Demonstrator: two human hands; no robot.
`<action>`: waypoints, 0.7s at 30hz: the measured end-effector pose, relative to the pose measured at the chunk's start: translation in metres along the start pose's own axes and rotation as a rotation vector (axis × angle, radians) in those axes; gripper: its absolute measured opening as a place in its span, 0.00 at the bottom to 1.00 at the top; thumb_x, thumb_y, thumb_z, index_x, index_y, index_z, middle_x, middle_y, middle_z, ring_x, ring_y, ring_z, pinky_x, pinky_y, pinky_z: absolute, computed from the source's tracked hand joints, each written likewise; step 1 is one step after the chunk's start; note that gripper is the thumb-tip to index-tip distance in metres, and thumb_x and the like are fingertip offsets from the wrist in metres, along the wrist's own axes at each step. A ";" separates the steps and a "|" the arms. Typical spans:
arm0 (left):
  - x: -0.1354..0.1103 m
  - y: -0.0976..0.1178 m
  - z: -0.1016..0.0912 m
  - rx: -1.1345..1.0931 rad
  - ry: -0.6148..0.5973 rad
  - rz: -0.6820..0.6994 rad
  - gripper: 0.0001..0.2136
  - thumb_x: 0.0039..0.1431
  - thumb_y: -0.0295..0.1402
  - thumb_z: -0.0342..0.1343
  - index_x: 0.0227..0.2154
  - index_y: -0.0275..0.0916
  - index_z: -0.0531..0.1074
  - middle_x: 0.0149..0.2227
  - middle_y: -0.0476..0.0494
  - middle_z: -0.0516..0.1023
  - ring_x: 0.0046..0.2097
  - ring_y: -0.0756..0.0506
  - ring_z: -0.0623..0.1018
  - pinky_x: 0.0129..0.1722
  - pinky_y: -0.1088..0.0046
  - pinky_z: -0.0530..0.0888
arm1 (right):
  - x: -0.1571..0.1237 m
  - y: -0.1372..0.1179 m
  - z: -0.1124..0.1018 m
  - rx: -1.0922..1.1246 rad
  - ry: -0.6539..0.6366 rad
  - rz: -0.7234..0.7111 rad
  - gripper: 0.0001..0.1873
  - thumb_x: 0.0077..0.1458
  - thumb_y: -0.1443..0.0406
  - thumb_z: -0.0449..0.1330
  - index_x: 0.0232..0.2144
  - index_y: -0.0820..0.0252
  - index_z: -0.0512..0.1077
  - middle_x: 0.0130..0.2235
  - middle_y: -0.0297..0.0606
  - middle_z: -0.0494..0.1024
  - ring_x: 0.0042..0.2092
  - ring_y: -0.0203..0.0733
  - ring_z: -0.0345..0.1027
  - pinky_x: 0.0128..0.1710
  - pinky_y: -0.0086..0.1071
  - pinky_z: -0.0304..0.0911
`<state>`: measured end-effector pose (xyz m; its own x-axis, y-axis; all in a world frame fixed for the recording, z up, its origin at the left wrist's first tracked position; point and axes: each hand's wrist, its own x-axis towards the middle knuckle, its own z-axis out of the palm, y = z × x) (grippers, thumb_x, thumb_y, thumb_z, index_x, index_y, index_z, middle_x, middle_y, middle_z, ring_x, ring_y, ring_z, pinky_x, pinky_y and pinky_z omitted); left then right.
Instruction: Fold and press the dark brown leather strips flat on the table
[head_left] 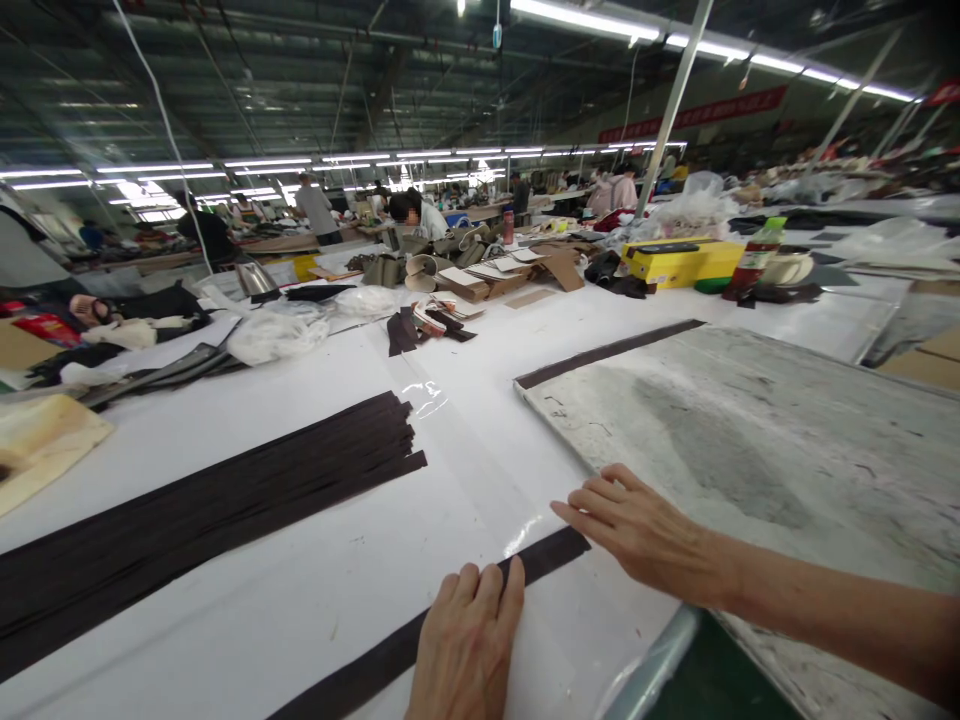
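Observation:
A single dark brown strip (375, 655) of flat material lies slantwise across the white tabletop (300, 590). My left hand (472, 640) is on it, fingers close together and bent over its far edge, the tips hidden. Just beyond the strip's right end is my right hand (637, 530), the index finger stretched out and the others loosely curved apart. Whether it touches the strip I cannot tell. To the left lies a wide stack of similar dark strips (225, 500) with uneven ends.
A grey-stained board (750, 430) lies on the right, another dark strip (611, 354) along its far edge. Farther back are cardboard pieces (487, 275), a yellow box (682, 262), a bottle (754, 258) with a green cap and clear plastic bags (277, 335). People work in the background.

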<state>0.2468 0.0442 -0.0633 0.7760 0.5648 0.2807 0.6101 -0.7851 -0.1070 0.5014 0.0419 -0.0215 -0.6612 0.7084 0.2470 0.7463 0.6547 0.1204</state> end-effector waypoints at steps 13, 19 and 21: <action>-0.067 -0.021 0.007 0.019 0.159 -0.152 0.24 0.53 0.17 0.42 0.54 0.28 0.65 0.49 0.35 0.75 0.48 0.41 0.75 0.46 0.66 0.76 | 0.018 -0.036 0.021 0.037 0.064 0.034 0.32 0.49 0.82 0.44 0.57 0.71 0.62 0.43 0.48 0.72 0.42 0.49 0.64 0.44 0.47 0.58; -0.057 -0.006 0.004 0.088 0.233 -0.287 0.17 0.65 0.26 0.39 0.50 0.29 0.70 0.46 0.39 0.78 0.46 0.41 0.78 0.43 0.66 0.78 | 0.043 -0.078 0.045 0.103 0.106 -0.079 0.21 0.61 0.73 0.46 0.55 0.67 0.65 0.49 0.48 0.72 0.48 0.51 0.64 0.48 0.48 0.58; -0.067 -0.008 0.006 0.111 0.233 -0.289 0.18 0.67 0.27 0.38 0.50 0.29 0.70 0.46 0.39 0.78 0.45 0.42 0.78 0.42 0.67 0.78 | 0.032 -0.069 0.055 0.033 0.111 -0.068 0.20 0.62 0.72 0.45 0.55 0.66 0.65 0.50 0.48 0.72 0.50 0.51 0.63 0.48 0.47 0.58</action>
<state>0.1910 0.0146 -0.0867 0.5201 0.6757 0.5224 0.8219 -0.5624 -0.0908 0.4244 0.0340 -0.0747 -0.6962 0.6298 0.3446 0.6960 0.7097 0.1091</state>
